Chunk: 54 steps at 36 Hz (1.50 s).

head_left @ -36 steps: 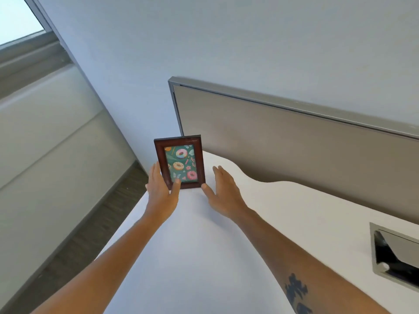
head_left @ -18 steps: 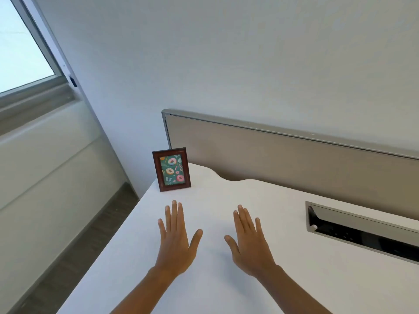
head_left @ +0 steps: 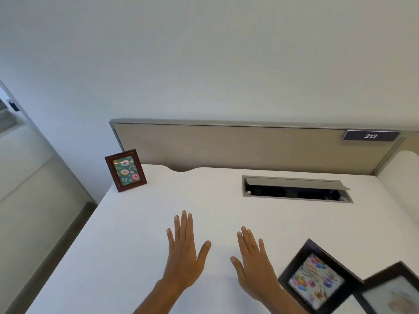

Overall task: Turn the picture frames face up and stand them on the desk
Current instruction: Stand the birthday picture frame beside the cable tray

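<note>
A small brown frame (head_left: 125,169) with a doughnut picture stands upright at the far left corner of the white desk (head_left: 140,234). Two black frames lie face up at the near right: one with a colourful balloon picture (head_left: 318,279), and a second, blurred one (head_left: 394,291) partly under it and cut off by the view's edge. My left hand (head_left: 184,252) and my right hand (head_left: 254,266) hover flat over the desk's middle, fingers spread, holding nothing. The right hand is just left of the balloon frame.
A beige partition panel (head_left: 238,148) with a "212" label (head_left: 370,135) runs along the desk's back edge. A grey cable hatch (head_left: 294,189) stands open in the desk at the back right. The desk's left edge drops to the floor.
Both hands let go of the brown frame, left it standing and drew back toward me. The view swung right, bringing the two black frames into sight.
</note>
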### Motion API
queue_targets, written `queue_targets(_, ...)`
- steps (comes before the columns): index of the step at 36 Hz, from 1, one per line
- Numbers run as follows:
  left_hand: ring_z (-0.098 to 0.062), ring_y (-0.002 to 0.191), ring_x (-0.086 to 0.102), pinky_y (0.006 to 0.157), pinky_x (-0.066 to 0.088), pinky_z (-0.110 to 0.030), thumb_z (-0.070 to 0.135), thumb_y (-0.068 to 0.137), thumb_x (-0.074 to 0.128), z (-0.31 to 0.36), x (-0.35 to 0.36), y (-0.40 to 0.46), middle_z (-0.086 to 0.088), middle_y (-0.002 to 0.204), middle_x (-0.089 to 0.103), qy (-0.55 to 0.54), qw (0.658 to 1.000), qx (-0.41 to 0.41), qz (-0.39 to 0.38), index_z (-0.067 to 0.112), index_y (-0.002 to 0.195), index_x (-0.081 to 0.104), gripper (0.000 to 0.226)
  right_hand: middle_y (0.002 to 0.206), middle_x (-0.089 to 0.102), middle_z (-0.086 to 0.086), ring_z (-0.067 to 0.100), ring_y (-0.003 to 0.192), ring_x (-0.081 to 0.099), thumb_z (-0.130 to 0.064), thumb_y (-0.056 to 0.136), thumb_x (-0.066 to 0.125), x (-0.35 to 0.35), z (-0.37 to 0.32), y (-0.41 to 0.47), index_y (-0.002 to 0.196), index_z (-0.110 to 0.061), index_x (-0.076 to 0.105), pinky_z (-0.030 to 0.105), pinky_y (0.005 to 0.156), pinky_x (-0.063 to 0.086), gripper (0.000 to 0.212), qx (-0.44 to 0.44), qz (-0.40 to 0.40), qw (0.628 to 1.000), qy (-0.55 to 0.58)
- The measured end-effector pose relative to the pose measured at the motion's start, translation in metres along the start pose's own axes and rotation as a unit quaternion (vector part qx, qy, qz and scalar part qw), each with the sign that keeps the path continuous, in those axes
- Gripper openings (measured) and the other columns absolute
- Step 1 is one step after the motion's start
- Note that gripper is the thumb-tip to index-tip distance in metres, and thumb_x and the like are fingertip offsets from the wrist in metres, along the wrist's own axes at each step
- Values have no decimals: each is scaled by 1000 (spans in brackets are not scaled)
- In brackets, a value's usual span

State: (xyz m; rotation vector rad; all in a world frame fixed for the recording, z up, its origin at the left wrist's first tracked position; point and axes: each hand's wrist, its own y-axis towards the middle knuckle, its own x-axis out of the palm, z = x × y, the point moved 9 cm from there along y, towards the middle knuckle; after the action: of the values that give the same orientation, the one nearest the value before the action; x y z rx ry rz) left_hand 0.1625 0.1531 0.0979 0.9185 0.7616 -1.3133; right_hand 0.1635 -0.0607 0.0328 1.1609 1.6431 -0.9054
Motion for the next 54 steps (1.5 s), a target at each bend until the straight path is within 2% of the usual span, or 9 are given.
queue_targets(4,-18,159,-25,127,-10,-57,68,101,31,43,27,-22,9,172,-24,-29,999,34,-22,26,165,-12,88,171,-31,-10,11,159,-28,-53,111,18,-1,31,-46,168,-23,-12,36,126,-24,71,26,-5,999,19)
queue_targets(13,-16,156,-30,128,-12,-54,69,101,28,105,107,-70,11,169,-32,-10,992,59,-113,28,163,-18,88,174,-20,-19,0,159,-23,-52,111,25,2,91,-131,169,-29,-3,36,134,-5,68,68,-5,995,79)
queue_targets(17,-13,156,-31,128,-14,-48,83,92,10,125,134,-85,13,168,-33,-22,987,61,-147,30,162,-19,92,171,-10,-30,-14,154,-20,-48,112,35,-1,110,-160,167,-39,7,17,129,0,63,63,11,990,125)
queue_targets(22,-10,155,-32,127,-15,-44,85,89,5,143,156,-97,14,169,-31,-46,981,71,-173,30,163,-19,95,164,39,-23,-9,152,33,-37,106,57,-14,135,-190,156,-31,52,12,116,37,50,46,105,980,160)
queue_targets(26,-8,155,-31,127,-15,-43,68,101,28,152,172,-97,16,170,-27,-67,976,70,-193,29,165,-12,85,137,72,-12,-2,123,68,-37,103,62,-32,156,-208,135,-21,74,19,97,60,38,64,187,962,186)
queue_targets(29,-4,155,-28,130,-12,-43,63,101,31,156,178,-95,17,171,-20,-111,971,49,-208,29,166,-7,82,115,81,-16,-2,101,75,-48,107,51,-40,176,-219,117,-23,82,22,83,63,41,124,201,949,209)
queue_targets(34,-6,160,-2,132,8,-40,50,108,41,165,180,-88,16,173,5,-205,950,-12,-236,35,165,7,69,79,74,-18,9,77,74,-28,104,65,-34,217,-228,95,-35,68,35,70,63,12,262,182,897,306)
queue_targets(41,-13,153,34,123,34,-33,46,107,45,193,178,-65,7,168,33,-251,935,-30,-250,30,165,18,66,119,65,-7,5,117,61,-30,104,67,-36,216,-205,139,-37,43,23,89,49,44,309,126,792,511)
queue_targets(54,-15,138,52,93,53,-11,36,111,41,226,179,-36,1,154,51,-307,913,-3,-268,25,159,34,50,135,67,-19,1,128,59,-42,108,55,-32,205,-183,133,-46,55,28,105,48,26,296,47,714,633)
